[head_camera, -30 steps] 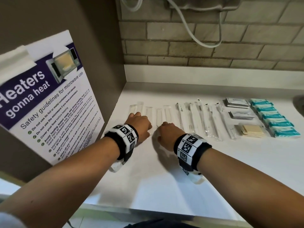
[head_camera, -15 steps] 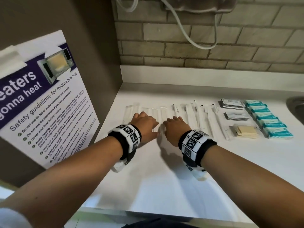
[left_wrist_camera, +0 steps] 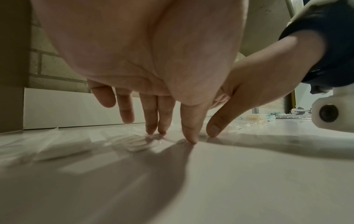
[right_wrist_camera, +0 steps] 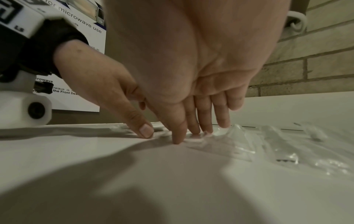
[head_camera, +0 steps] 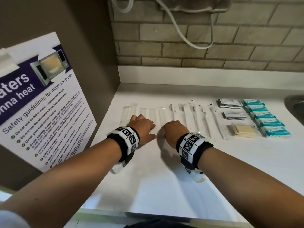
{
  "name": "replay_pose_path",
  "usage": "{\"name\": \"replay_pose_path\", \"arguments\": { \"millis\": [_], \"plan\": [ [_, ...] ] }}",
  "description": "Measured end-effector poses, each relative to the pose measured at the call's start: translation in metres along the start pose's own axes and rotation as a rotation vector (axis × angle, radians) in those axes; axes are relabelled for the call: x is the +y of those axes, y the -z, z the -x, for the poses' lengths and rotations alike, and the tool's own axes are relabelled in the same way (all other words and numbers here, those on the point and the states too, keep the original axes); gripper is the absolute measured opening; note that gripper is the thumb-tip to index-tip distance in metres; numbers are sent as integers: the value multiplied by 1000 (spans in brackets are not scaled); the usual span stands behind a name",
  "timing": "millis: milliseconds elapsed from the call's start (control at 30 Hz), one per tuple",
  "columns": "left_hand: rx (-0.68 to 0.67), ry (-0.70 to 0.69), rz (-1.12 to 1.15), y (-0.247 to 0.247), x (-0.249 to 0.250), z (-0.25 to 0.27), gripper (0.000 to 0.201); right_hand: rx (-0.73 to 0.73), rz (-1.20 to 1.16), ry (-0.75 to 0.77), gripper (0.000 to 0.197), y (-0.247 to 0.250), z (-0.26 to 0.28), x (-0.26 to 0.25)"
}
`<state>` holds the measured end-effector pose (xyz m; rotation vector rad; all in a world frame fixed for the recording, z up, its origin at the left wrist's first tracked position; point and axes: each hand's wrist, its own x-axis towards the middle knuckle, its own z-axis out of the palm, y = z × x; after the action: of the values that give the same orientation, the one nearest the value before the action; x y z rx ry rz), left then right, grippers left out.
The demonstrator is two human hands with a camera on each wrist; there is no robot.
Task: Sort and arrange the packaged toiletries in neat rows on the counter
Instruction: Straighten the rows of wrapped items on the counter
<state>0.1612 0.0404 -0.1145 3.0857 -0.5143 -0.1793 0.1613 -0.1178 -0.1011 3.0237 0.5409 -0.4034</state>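
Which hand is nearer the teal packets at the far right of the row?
Right. The right hand rests on the clear sleeves, with the toothbrushes between it and the teal packets. The left hand lies further left, beside the right.

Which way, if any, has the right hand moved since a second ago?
Yes. The right hand edged forward towards the back wall, farther over the clear packets.

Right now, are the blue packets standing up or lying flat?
Lying flat. The blue packets rest on their broad sides on the counter, lined up in one row beside the sink.
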Motion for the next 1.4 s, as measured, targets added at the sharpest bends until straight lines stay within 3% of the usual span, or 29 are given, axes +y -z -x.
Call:
{"name": "replay_pose_path", "arguments": {
  "millis": [733,900,1067,1200,1400],
  "plan": [
    [7,-3,-26,4,4,-3,34,28,-41,-39,31,-2,1,1],
    [20,-14,-16,5,4,0,26,89,12,11,34,3,6,0],
    [61,25,28,13,-7,1,40,180,-58,48,39,12,8,-6],
    [17,66,-40,11,-20,2,24,128,-68,80,43,13,3,-15],
    [-15,80,-30,3,-22,4,37,11,12,60,41,4,-11,-18]
  ]
}}
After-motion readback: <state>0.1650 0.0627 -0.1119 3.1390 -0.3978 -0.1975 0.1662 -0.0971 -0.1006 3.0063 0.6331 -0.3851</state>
